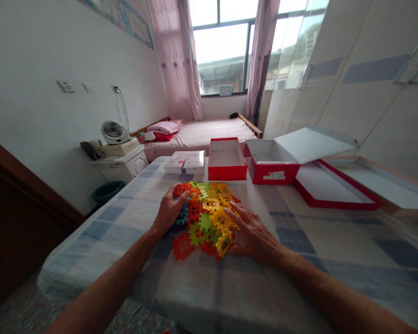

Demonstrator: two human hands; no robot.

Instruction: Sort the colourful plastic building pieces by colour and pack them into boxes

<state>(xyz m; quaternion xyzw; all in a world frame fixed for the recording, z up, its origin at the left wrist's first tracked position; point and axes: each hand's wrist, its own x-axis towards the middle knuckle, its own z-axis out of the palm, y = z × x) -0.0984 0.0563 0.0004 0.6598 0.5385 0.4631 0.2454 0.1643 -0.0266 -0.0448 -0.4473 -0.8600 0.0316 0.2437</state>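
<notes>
Left fingers (172, 196) bend against the left side of a pile of pieces (205, 220), the thumb laid over the top; whether they grip any, I cannot tell. Right fingers (243, 214) are spread, tips on yellow pieces at the right side.

Just beyond both sets of fingers, a row of boxes hems in the far side of the pile: two white boxes (185, 165) ahead of the left fingers, an open red box (227, 174) straight ahead of the gap between the hands, and a second red box (273, 175) ahead and to the right, its white flap (316, 143) leaning outward. Farther right of the right fingers lie a shallow red tray (341, 204) and a paler tray (393, 190). Past the row is a bed (209, 131); well off to the left of the left fingers are a fan (113, 131) and a bin (107, 192).

The pieces lie heaped on the checked counter (125, 236), between the fingers. They are flat, with toothed edges and windowlike openings: orange-red and blue by the left fingers, green in the middle, yellow by the right. One red piece (183, 246) lies at the near edge of the heap.
</notes>
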